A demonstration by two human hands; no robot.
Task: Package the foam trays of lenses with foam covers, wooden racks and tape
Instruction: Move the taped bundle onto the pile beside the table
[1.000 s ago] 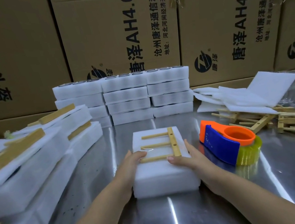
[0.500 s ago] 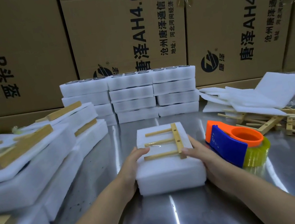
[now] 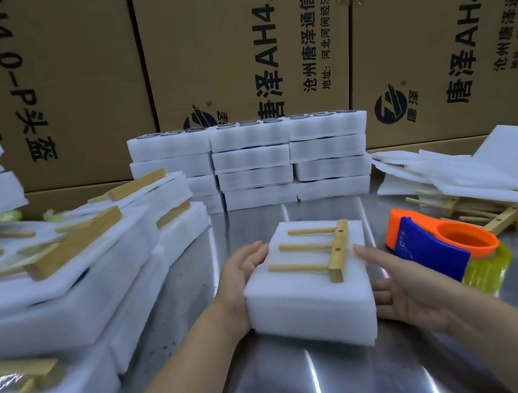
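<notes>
A white foam package (image 3: pixel 308 305) with a three-pronged wooden rack (image 3: pixel 336 252) on its top sits between my hands at the centre, raised off the steel table and tilted. My left hand (image 3: pixel 243 275) grips its left side, fingers over the top edge. On the right side, my right hand (image 3: pixel 405 288) holds it with the thumb on top beside the rack and the fingers below. An orange and blue tape dispenser (image 3: pixel 433 248) with a yellowish roll lies just right of the package.
Stacked foam trays of lenses (image 3: pixel 251 163) stand at the back centre. Packages with racks (image 3: pixel 60 293) pile up at the left. Loose foam covers (image 3: pixel 475 172) and wooden racks (image 3: pixel 513 213) lie at the right. Cardboard cartons (image 3: pixel 224 46) wall off the rear of the steel table (image 3: pixel 319 386).
The package, flat on the table before, is now lifted and tilted. My right hand slid from the top to under its right side, and my left hand took the left edge.
</notes>
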